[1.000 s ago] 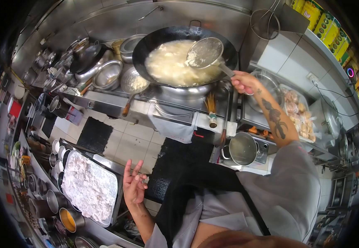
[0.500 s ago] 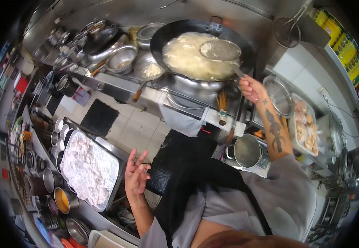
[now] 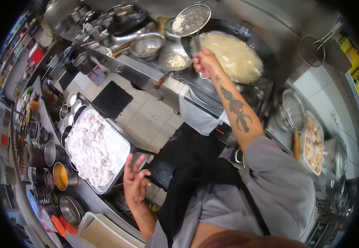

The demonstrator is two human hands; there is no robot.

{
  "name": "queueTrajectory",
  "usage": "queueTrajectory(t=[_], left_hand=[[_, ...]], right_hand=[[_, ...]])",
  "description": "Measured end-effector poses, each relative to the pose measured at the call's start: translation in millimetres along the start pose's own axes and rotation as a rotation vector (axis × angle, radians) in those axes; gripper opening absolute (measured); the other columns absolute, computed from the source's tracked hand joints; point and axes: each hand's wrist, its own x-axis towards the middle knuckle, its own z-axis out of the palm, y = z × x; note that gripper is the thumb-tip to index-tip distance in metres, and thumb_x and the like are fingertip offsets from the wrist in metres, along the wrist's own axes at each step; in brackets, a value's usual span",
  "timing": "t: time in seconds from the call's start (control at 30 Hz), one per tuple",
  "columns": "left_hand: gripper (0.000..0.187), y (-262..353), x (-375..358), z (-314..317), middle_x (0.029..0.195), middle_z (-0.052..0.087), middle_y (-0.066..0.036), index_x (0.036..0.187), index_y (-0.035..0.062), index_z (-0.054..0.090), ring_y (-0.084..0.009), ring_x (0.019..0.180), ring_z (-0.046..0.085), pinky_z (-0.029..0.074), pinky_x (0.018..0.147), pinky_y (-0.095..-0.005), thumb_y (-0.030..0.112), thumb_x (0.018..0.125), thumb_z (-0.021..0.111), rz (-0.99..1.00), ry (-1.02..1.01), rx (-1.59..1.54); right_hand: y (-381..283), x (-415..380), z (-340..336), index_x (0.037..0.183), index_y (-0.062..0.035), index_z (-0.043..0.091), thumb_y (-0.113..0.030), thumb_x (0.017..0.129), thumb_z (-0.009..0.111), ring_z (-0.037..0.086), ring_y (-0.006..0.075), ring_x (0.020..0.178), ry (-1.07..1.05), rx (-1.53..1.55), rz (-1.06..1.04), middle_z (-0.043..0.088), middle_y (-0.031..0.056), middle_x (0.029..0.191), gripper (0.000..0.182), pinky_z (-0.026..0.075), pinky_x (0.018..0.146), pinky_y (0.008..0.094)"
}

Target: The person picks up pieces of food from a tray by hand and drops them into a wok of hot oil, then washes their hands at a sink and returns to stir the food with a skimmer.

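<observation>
My right hand (image 3: 206,63) is closed round the handle of a mesh skimmer (image 3: 192,20) with pale crumbs on its mesh. The skimmer is raised near the left rim of a big black wok (image 3: 269,53). Pale, bubbling frying liquid (image 3: 231,58) fills the wok. Just left of my right hand lies a perforated ladle (image 3: 175,53) with a wooden handle, holding a heap of pale bits. My left hand (image 3: 137,180) hangs free, fingers spread, beside a metal tray (image 3: 123,151) heaped with flour-coated pieces (image 3: 90,144).
Metal bowls (image 3: 147,44) and stacked pans stand left of the wok. A strainer (image 3: 294,109) and a tub of raw-looking pieces (image 3: 312,144) are on the right. Several pots line the left counter, one with orange liquid (image 3: 60,177). Black mats (image 3: 112,99) lie on the tiled floor.
My right hand has carried the skimmer from over the wok's liquid up and left to the wok's left side. My left hand stays spread by the tray. The view has shifted.
</observation>
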Motion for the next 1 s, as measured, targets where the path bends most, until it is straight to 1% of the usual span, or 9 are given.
queueTrajectory(t=[0.03,0.07,0.2,0.3,0.37,0.43,0.47,0.93,1.0], left_hand=[[0.073,1,-5,-4,0.135,0.038,-0.024,0.143,0.0061,0.018,-0.0178,0.08,0.061,0.056,0.052,-0.0229,-0.006,0.081,0.056,0.014,0.017,-0.006],[0.074,3,-9,-7,0.135,0.038,-0.024,0.143,0.0059,0.018,-0.0178,0.08,0.061,0.056,0.051,-0.023,-0.006,0.081,0.057,0.027,0.034,-0.012],[0.075,8,-24,-19,0.135,0.037,-0.024,0.143,0.0054,0.017,-0.0178,0.08,0.062,0.056,0.051,-0.0231,-0.006,0.081,0.058,0.065,0.112,-0.038],[0.075,8,-32,-30,0.136,0.036,-0.025,0.143,0.0055,0.018,-0.0177,0.08,0.062,0.056,0.051,-0.0233,-0.006,0.081,0.058,0.075,0.156,-0.054],[0.075,9,-36,-34,0.136,0.036,-0.025,0.142,0.0057,0.018,-0.0178,0.08,0.062,0.056,0.051,-0.0237,-0.006,0.081,0.058,0.082,0.182,-0.066],[0.075,10,-39,-36,0.135,0.036,-0.025,0.142,0.0059,0.018,-0.018,0.081,0.062,0.057,0.051,-0.0241,-0.005,0.081,0.059,0.087,0.201,-0.072],[0.074,11,-40,-37,0.135,0.036,-0.025,0.142,0.006,0.018,-0.0181,0.081,0.062,0.057,0.051,-0.0243,-0.005,0.081,0.059,0.088,0.212,-0.075],[0.074,13,-40,-34,0.135,0.036,-0.025,0.142,0.0054,0.017,-0.0179,0.08,0.062,0.057,0.051,-0.0244,-0.006,0.081,0.058,0.102,0.201,-0.052],[0.074,13,-37,-29,0.135,0.037,-0.025,0.142,0.005,0.017,-0.0176,0.08,0.062,0.057,0.051,-0.0241,-0.006,0.081,0.057,0.096,0.185,-0.028]], right_hand=[[13,10,11,0.095,-0.0107,0.045,-0.006,0.085,0.045,0.042,0.0109,0.04,0.026,-0.075,-0.011,0.048,0.0029,0.063,0.011,0.031,0.033,0.025],[24,19,20,0.115,-0.0122,0.041,-0.008,0.087,0.042,0.04,0.011,0.036,0.064,-0.144,-0.007,0.046,0.0029,0.06,0.028,0.027,0.031,0.0248],[75,44,30,0.134,-0.0167,0.039,-0.011,0.088,0.042,0.043,0.0112,0.035,0.052,-0.48,-0.161,0.05,0.0038,0.061,0.046,0.032,0.032,0.0267],[137,85,14,0.114,-0.003,0.052,-0.014,0.084,0.045,0.06,0.0321,0.054,0.145,-0.858,-0.303,0.061,0.018,0.067,0.033,0.048,0.053,0.0431],[172,104,-1,0.12,-0.0069,0.053,-0.02,0.088,0.045,0.061,0.0276,0.06,0.199,-1.083,-0.386,0.063,0.0198,0.085,0.035,0.05,0.058,0.0391],[184,94,0,0.119,-0.0068,0.053,-0.021,0.088,0.044,0.064,0.0352,0.081,0.277,-1.25,-0.293,0.063,0.0236,0.095,0.036,0.051,0.074,0.0448],[187,92,-1,0.118,-0.0068,0.054,-0.022,0.087,0.043,0.056,0.0399,0.101,0.26,-1.2,-0.16,0.061,0.0238,0.104,0.036,0.044,0.088,0.0484],[187,96,22,0.114,-0.0057,0.057,-0.016,0.085,0.042,0.058,0.0407,0.098,0.274,-1.232,-0.048,0.061,0.0244,0.102,0.034,0.046,0.086,0.0471],[182,91,39,0.107,-0.0034,0.058,-0.014,0.084,0.046,0.059,0.0412,0.092,0.296,-1.123,-0.261,0.063,0.0241,0.096,0.028,0.046,0.082,0.0474]])
